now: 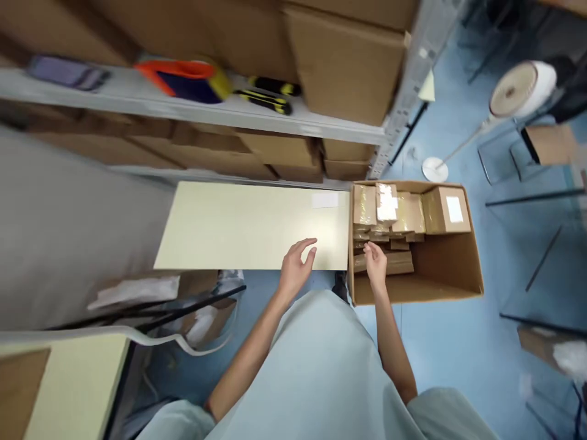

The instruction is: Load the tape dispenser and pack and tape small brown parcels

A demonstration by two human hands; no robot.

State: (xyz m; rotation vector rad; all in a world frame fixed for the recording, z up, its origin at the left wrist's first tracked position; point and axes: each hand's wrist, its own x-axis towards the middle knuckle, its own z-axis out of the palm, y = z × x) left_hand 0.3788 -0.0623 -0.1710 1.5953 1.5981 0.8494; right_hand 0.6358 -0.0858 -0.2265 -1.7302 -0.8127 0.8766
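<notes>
My left hand [297, 266] hovers over the front edge of a long pale-yellow board [247, 226], its thumb and fingers apart and nothing between them. Over the left side of a large open cardboard box [449, 290] is my right hand [376, 266]. Its fingers are loosely bent, and no object shows in them. Inside the box, small taped cartons [408, 211] fill the back and left. One carton with a white label [444, 211] stands in the back right corner. A white paper slip [325, 200] lies on the board's far right part.
Behind the board stands a metal shelf [192, 110] loaded with cardboard boxes, black-and-yellow tools [266, 101] and an orange-and-blue pouch [188, 79]. A white fan on a stand [513, 88] is at the right. Another table [82, 379] is at the lower left.
</notes>
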